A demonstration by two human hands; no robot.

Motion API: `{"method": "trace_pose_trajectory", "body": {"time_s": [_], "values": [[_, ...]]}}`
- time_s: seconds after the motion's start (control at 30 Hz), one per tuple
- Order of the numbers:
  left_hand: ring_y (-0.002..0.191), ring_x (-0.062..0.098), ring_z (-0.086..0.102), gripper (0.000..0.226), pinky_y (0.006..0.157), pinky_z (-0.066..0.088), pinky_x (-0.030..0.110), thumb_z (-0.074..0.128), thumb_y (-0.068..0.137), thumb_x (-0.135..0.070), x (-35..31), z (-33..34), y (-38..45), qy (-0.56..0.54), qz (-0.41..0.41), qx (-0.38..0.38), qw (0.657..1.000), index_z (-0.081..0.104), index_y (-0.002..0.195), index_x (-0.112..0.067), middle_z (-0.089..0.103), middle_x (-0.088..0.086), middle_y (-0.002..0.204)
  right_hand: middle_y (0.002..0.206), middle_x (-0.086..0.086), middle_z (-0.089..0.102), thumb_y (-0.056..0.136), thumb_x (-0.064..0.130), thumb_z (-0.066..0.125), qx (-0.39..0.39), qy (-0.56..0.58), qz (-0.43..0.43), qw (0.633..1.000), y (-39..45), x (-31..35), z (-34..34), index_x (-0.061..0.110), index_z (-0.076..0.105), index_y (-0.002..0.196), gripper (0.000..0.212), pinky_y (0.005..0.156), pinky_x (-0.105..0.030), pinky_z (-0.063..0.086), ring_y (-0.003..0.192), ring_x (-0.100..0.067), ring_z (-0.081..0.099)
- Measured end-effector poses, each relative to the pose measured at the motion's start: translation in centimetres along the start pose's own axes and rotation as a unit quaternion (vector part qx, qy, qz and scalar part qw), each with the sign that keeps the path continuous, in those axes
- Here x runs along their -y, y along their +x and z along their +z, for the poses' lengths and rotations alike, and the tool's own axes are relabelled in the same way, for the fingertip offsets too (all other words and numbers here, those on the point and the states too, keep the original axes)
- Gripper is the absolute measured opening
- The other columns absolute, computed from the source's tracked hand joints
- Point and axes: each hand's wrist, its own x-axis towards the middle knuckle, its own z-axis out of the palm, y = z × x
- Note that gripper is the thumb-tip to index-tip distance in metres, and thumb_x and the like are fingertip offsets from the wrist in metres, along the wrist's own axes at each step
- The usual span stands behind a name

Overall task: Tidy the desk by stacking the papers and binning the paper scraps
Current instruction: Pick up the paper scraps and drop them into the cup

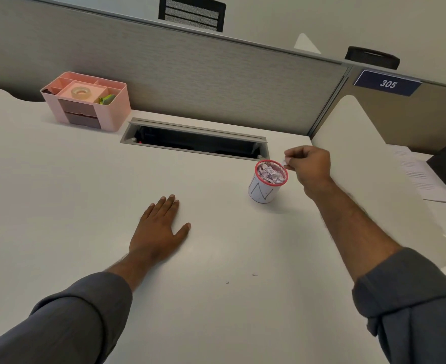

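The right hand [309, 166] pinches a light, limp scrap [284, 162] by its edge above the bin [266, 183]; the left hand [158, 229] rests flat, fingers straight.

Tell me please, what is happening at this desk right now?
A person is clearing paper scraps off a white desk. The right hand pinches a small scrap just over the rim of a little red-rimmed bin, which is already full of scraps. The left hand rests flat on the desk. Two tiny bits lie on the desk nearer the person.
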Motion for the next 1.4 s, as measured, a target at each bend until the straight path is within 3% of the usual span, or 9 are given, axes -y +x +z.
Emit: {"method": "trace_pose_trajectory", "body": {"time_s": [0.13,0.27,0.43,0.53,0.73,0.87,1.0,1.13,1.4], "values": [[0.153,0.003,-0.005,0.078,0.124,-0.005,0.027,0.024,0.095,-0.066,0.0,0.1,0.0,0.004,-0.001,-0.001,1.0,0.014,0.16,-0.025,0.002,-0.014,0.167,0.096,-0.018,0.071,0.079,-0.017,0.061,0.014,-0.102,-0.019,0.995,1.5,-0.2,0.8,-0.004,0.073,0.095,0.024,0.083,-0.046,0.059,0.091,-0.033,0.068],[0.153,0.002,-0.006,0.079,0.124,-0.005,0.027,0.021,0.094,-0.067,0.0,0.1,0.2,0.004,-0.002,0.0,1.0,0.013,0.161,-0.026,0.001,-0.015,0.167,0.089,-0.015,0.067,0.081,-0.016,0.06,0.013,-0.123,-0.015,0.992,1.7,-0.7,1.3,-0.002,0.072,0.096,0.024,0.083,-0.049,0.058,0.091,-0.035,0.067],[0.152,0.001,-0.008,0.081,0.124,-0.006,0.027,0.018,0.092,-0.069,0.1,0.1,0.1,0.006,-0.001,0.003,1.0,0.012,0.161,-0.026,0.0,-0.015,0.167,0.098,-0.018,0.072,0.084,-0.002,0.066,-0.002,-0.126,-0.035,0.991,0.6,-1.0,1.2,0.0,0.072,0.098,0.015,0.081,-0.044,0.06,0.092,-0.03,0.068],[0.151,0.003,-0.016,0.08,0.125,-0.006,0.03,0.019,0.093,-0.068,0.0,0.0,0.1,0.009,0.005,-0.005,1.0,0.006,0.161,-0.027,-0.008,-0.015,0.167,0.097,-0.014,0.072,0.083,0.002,0.07,0.02,-0.11,-0.04,0.993,-1.4,-1.5,0.9,0.002,0.073,0.098,0.015,0.075,-0.033,0.058,0.089,-0.023,0.067],[0.151,0.005,-0.019,0.082,0.125,-0.007,0.034,0.015,0.093,-0.069,0.1,0.0,0.0,0.028,0.007,-0.001,1.0,0.002,0.161,-0.025,-0.014,-0.012,0.165,0.085,-0.004,0.073,0.083,0.007,0.074,0.176,-0.148,-0.047,0.972,-8.9,-5.2,-0.1,0.006,0.076,0.093,0.01,0.072,-0.014,0.049,0.075,-0.014,0.065],[0.153,0.008,-0.011,0.082,0.126,-0.005,0.034,0.016,0.094,-0.068,0.0,0.1,0.1,0.03,0.006,0.006,1.0,0.006,0.161,-0.022,-0.006,-0.009,0.168,0.087,0.004,0.07,0.083,0.011,0.072,0.281,-0.25,-0.07,0.924,-13.5,-8.2,-1.0,0.012,0.077,0.091,0.009,0.076,-0.022,0.048,0.079,-0.013,0.063],[0.154,0.008,-0.007,0.079,0.126,-0.003,0.033,0.022,0.096,-0.065,0.0,0.0,0.1,0.024,0.001,0.013,1.0,0.007,0.161,-0.022,-0.002,-0.009,0.168,0.084,0.011,0.062,0.082,0.019,0.072,0.339,-0.288,-0.058,0.894,-16.7,-9.5,-1.6,0.017,0.076,0.093,0.013,0.074,-0.023,0.046,0.077,-0.007,0.059],[0.154,0.008,-0.006,0.078,0.126,-0.002,0.033,0.023,0.097,-0.065,-0.1,-0.1,0.1,0.027,-0.001,0.019,0.999,0.007,0.161,-0.023,-0.002,-0.009,0.168,0.086,0.013,0.055,0.085,0.021,0.068,0.327,-0.324,-0.098,0.882,-18.4,-9.9,-1.3,0.018,0.074,0.093,0.011,0.071,-0.02,0.041,0.079,-0.006,0.056],[0.154,0.008,-0.006,0.078,0.125,-0.003,0.032,0.023,0.097,-0.065,-0.1,-0.1,0.1,0.026,-0.005,0.023,0.999,0.008,0.161,-0.023,-0.002,-0.009,0.168,0.087,0.002,0.059,0.088,0.006,0.051,0.278,-0.351,-0.121,0.886,-19.7,-10.2,-0.4,0.01,0.065,0.082,0.016,0.074,-0.033,0.048,0.083,-0.016,0.056]]}}
